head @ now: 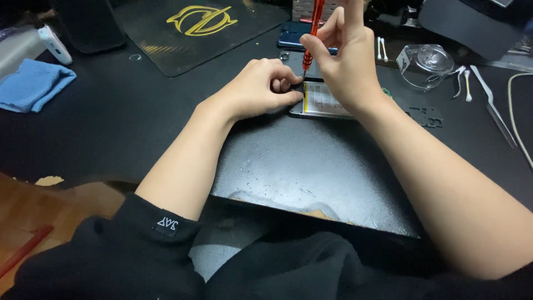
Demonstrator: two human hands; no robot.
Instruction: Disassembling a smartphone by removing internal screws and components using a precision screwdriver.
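An opened phone (pixel 322 103) with its battery showing lies on the black work mat (pixel 311 166). My left hand (pixel 261 89) presses down on the phone's left end, fingers curled on its edge. My right hand (pixel 347 55) holds a red screwdriver (pixel 314 28) upright, its tip set down on the phone's upper left corner next to my left fingers.
A blue cloth (pixel 30 83) and a white device (pixel 54 44) lie at the far left. A dark mat with a yellow logo (pixel 200 22) sits behind. A clear plastic cup (pixel 425 66), cotton swabs (pixel 382 49), tweezers (pixel 494 105) and a white cable (pixel 516 122) lie to the right. A dark blue phone (pixel 291 36) rests behind my hands.
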